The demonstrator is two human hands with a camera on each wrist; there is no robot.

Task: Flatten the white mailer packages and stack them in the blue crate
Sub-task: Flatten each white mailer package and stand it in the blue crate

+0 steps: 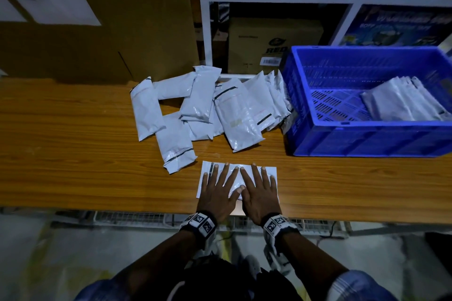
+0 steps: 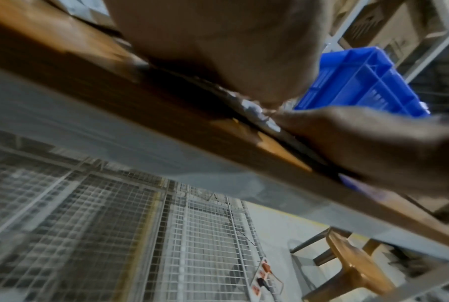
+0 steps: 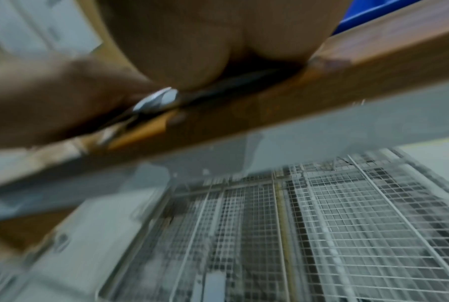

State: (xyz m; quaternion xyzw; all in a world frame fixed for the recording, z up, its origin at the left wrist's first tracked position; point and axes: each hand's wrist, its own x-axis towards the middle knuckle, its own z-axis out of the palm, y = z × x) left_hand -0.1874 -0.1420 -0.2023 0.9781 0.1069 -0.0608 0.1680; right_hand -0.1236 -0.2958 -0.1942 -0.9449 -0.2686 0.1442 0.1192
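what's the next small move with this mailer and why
Probably slide both palms outward to press the air out. The left hand and right hand lie flat, fingers spread, on the mailer at the table edge, thumbs meeting mid-mailer. Then it can join the stack in the crate.

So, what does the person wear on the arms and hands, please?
The hands are bare, with no gloves. The left hand and right hand each have a dark wrist strap carrying white blocks printed with black square code markers. Blue patterned sleeves are rolled up past the forearms.
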